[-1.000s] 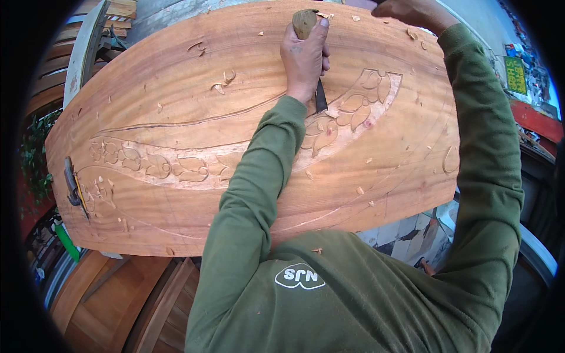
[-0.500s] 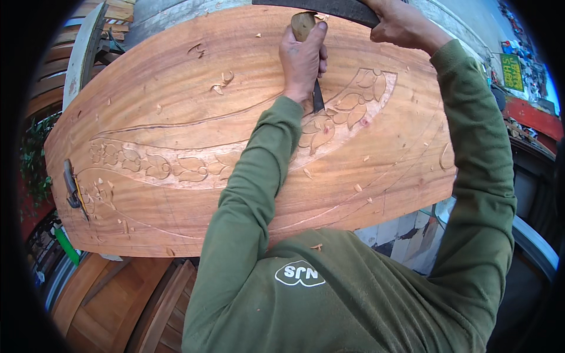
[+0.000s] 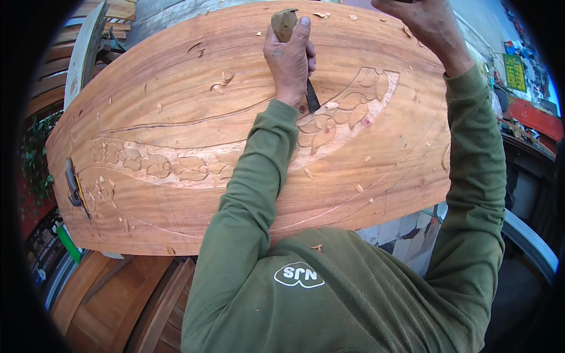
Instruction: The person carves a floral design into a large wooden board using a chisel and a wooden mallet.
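A broad wooden panel [image 3: 235, 65] carries a curved band of carved leaves and flowers [image 3: 191, 167]. My left hand [image 3: 288, 65] is closed round the wooden handle [image 3: 284, 25] of a chisel, thumb pressed along it. The chisel's dark blade [image 3: 312, 97] leans, its tip touching the band's upper edge near a fresh chip [image 3: 331, 106]. High at the top right, my right hand [image 3: 426, 26] is wrapped round a dark tool. Only a sliver of that tool shows at the picture's edge; earlier it appeared as a dark curved bar.
Wood shavings [image 3: 219, 88] lie scattered over the panel. On its left end rest a dark-handled tool [image 3: 73, 182] and a thin yellow stick. Panelled woodwork [image 3: 112, 294] stands below left. A pale plank [image 3: 85, 53] rises at the upper left.
My right hand has swung up and right, taking the dark bar away from the chisel's handle and almost out of view. My left hand and the chisel's handle have shifted slightly left.
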Demonstrator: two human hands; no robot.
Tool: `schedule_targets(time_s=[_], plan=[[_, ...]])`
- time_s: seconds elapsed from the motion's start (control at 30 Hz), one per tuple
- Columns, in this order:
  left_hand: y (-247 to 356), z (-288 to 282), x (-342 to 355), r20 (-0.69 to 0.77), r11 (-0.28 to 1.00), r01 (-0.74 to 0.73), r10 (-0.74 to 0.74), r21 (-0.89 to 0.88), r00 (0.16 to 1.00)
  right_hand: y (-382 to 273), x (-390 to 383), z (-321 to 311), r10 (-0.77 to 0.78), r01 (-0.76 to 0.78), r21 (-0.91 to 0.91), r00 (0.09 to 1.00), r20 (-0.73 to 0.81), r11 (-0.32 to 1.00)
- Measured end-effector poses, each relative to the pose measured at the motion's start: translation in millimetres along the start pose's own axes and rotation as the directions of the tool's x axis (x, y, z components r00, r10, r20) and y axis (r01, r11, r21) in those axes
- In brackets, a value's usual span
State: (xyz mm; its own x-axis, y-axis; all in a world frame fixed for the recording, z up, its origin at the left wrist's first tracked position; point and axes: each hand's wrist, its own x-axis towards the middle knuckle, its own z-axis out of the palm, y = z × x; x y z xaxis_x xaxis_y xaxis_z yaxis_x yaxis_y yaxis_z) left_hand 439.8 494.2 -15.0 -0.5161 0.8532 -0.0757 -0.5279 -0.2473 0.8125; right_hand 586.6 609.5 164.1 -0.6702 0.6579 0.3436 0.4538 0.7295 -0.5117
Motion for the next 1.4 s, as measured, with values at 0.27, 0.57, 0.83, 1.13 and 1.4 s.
schedule_targets(time_s=[0.27,0.57,0.83,1.13,1.4], plan=[[3.2,4.4,-5.1,0.066,0.999,-0.045,0.045,-0.006,0.997,-5.0,20.7,2.4,0.202,-0.162,0.386,0.977,-0.067,0.908],[-0.3,1.8,-5.3,0.04,0.999,-0.03,0.029,0.014,0.999,4.1,22.7,-3.0,0.15,-0.044,-0.298,0.927,0.343,0.953],[1.6,4.0,-6.8,0.039,0.999,0.006,-0.007,0.035,0.999,15.6,23.2,2.8,0.052,0.154,-0.305,0.818,0.572,0.94],[-0.4,1.9,-6.7,0.048,0.998,0.018,-0.021,0.056,0.999,-1.2,24.0,5.2,0.267,0.003,-0.387,0.72,0.641,0.922],[2.9,8.1,-11.8,0.077,0.996,0.012,-0.019,0.089,0.997,-9.0,-15.1,-0.1,0.113,0.067,-0.346,0.873,0.474,0.936]])
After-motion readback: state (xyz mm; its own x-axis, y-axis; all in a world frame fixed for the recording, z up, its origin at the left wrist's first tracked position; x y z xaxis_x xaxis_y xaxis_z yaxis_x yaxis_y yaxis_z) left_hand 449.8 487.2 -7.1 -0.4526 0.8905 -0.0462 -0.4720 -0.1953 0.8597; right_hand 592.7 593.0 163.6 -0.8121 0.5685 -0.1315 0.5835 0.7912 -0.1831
